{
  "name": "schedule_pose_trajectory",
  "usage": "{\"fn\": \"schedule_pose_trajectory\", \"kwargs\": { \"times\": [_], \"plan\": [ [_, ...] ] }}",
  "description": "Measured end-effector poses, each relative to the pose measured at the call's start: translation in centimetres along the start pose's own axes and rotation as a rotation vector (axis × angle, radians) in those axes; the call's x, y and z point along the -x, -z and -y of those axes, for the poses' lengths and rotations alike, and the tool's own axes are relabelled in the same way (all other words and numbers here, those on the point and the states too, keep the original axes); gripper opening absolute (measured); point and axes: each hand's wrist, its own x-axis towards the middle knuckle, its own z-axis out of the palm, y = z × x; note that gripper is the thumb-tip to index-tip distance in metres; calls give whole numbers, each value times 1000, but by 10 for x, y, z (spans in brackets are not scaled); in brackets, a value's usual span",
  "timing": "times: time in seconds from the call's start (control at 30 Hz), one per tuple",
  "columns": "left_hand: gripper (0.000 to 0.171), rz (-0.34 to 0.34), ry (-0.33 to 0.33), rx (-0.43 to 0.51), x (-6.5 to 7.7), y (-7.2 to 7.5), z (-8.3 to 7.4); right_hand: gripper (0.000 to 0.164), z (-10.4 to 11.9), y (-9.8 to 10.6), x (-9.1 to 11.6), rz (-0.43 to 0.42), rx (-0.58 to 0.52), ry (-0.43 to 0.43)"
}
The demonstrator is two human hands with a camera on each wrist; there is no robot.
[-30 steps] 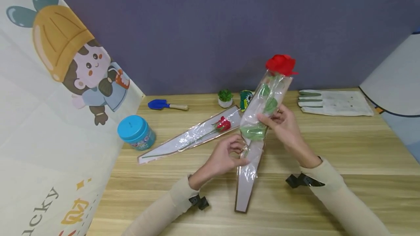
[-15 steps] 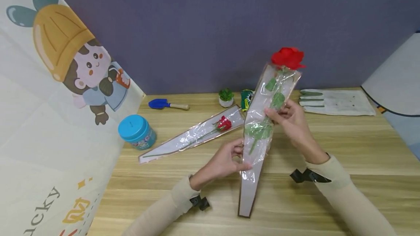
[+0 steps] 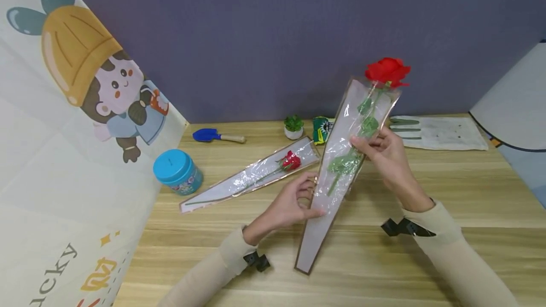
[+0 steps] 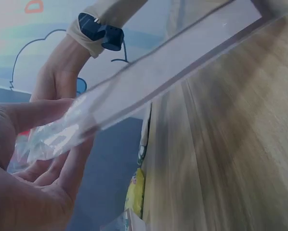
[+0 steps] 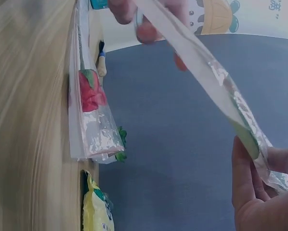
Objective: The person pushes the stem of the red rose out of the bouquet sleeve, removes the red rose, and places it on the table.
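Note:
A clear flower sleeve (image 3: 317, 224) with a white back and brown border is held up at a slant over the table. Inside it lies the green leafy stem of an artificial rose, whose big red bloom (image 3: 388, 72) stands out past the wide end. My right hand (image 3: 388, 160) pinches the sleeve and stem at the right edge, thumb in front, fingers partly hidden behind. Lower down, my left hand (image 3: 292, 203) holds the sleeve's left edge between thumb and fingers. Left of it on the table lies a second sleeve (image 3: 239, 186) with a smaller red rose (image 3: 291, 160) inside.
A blue-lidded tub (image 3: 177, 172) stands at the left. Along the back are a small blue trowel (image 3: 218, 136), a potted plant (image 3: 293, 127), a green packet (image 3: 321, 130) partly behind the sleeve, and a white glove (image 3: 448, 132). A dark wall (image 3: 273, 41) rises behind the table.
The stem has slid straighter into the sleeve, and the bloom has moved up and right with my right hand. The sleeve now tilts more, its narrow end swung left.

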Motion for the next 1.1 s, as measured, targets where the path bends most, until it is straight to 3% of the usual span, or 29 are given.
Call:
{"fn": "schedule_pose_trajectory", "kwargs": {
  "times": [0.23,0.43,0.83,1.1],
  "plan": [
    [67,-103,-117,76,-12,-4,-7,22,-3,-8,2,9,26,-13],
    [68,-143,-109,80,-15,-6,-11,24,-6,-12,4,20,43,-13],
    [75,-142,-109,61,-17,-10,-13,30,-10,-12,4,33,75,-11],
    [81,-136,-107,31,-15,-10,-13,34,-9,-11,4,29,30,-25]
  ]
}}
